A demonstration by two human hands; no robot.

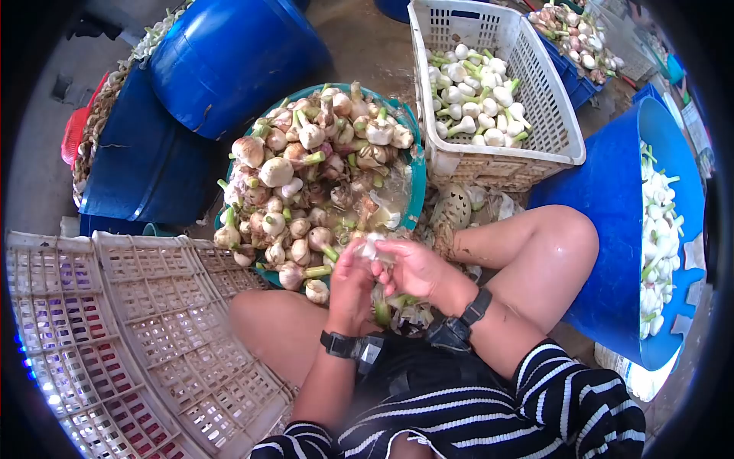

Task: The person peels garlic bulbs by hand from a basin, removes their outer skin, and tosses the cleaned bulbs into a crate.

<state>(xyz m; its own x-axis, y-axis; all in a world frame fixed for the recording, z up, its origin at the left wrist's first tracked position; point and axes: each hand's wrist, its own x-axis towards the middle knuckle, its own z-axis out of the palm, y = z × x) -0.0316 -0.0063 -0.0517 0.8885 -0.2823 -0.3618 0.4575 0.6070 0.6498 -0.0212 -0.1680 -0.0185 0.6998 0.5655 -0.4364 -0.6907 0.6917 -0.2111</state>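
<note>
A pale garlic bulb (371, 246) is pinched between my two hands above my lap. My left hand (352, 281) has its fingers closed at the bulb's left side. From the right, my right hand (415, 268) closes on the same bulb, with the thumb at its top. The fingers partly hide the bulb. Just beyond my hands stands a green tub (417, 164) heaped with unpeeled garlic bulbs (275, 172), some in murky water. Loose skins and cut stalks (410, 315) lie below my hands, between my legs.
A white crate (562, 145) with peeled garlic (474, 96) stands ahead right. On the right a blue barrel (589, 222) holds more white garlic (657, 237). More blue barrels (237, 57) are at the back left. Plastic crates (153, 329) stand beside my left leg.
</note>
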